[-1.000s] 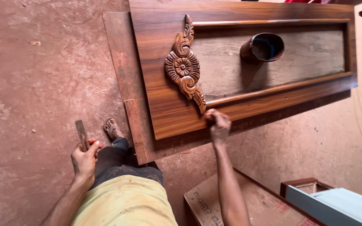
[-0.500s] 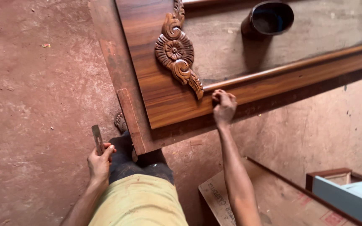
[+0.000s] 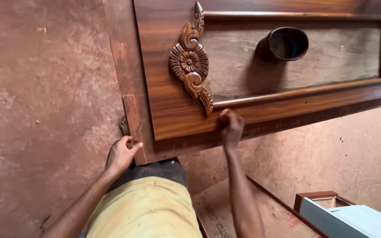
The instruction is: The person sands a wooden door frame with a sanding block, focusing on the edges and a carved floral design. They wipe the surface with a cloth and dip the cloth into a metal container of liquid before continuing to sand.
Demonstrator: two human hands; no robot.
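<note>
Fingers of my right hand [image 3: 231, 125] curl pressed against the panel [image 3: 177, 110] edge, steadying it; left hand [image 3: 121, 155] pinches a chisel [image 3: 135, 132].

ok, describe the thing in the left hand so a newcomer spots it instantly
Start at the big brown wooden panel with the carved rosette. At its lower left corner the left hand grips a thin flat blade-like tool. It is the only slim loose piece there, angled up beside the panel's edge strip.
</note>
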